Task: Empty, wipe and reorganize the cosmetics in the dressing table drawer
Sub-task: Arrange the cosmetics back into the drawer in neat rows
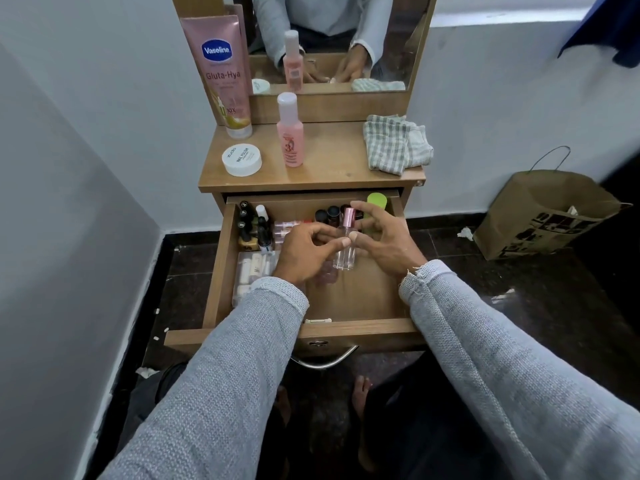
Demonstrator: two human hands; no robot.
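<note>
Both hands meet over the open drawer (221, 271), around a small clear glass spray bottle (345, 249) with a pink metallic cap, held upright near the drawer's middle. The left hand (304, 249) curls its fingers (343, 242) against the bottle's near-left side, thumb pressed on the glass; the right hand (382, 242) has its thumb on the bottle while its other fingers arch loosely above. Two hands on one small bottle suggests it is being steadied upright as it is set in its place, so I judge this the reorganizing stage.

The rest fits that: dark-capped bottles (248, 226) stand in tidy rows at the far left, a clear box of pale tubes (254, 268) sits near left, and the checked cloth (396, 143) lies bunched on the surface (332, 168) above, beside a pink bottle (290, 133), a white jar (241, 160) and a lotion tube (224, 74).

The left hand hides whatever lies beneath it; something pinkish and blurred shows below the knuckles. A green object (377, 202) at the far right is half covered.
</note>
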